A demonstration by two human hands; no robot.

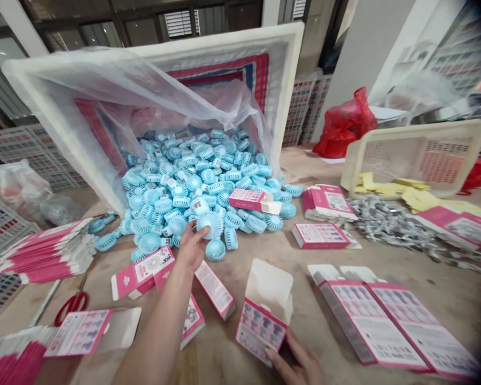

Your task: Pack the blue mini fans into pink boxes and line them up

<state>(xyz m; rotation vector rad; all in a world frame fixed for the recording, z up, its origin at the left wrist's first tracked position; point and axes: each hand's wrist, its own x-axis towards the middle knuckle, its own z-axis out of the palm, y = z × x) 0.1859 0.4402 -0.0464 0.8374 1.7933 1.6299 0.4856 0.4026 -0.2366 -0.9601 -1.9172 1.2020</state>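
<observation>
My left hand (192, 247) pinched blue fan (209, 223) at pile edge; right hand (299, 363) gripped open pink box (263, 315) on desk (288, 256).

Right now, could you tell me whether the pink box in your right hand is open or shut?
Open. The pink box held by the right hand has its white top flap standing up, showing the bare inside of the lid.

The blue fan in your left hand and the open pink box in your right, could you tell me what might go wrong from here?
1. The left hand pulls a blue fan from the heap's edge; neighbours may slide down.
2. The right hand grips only the open pink box at its bottom corner; it may tip or crumple.
</observation>
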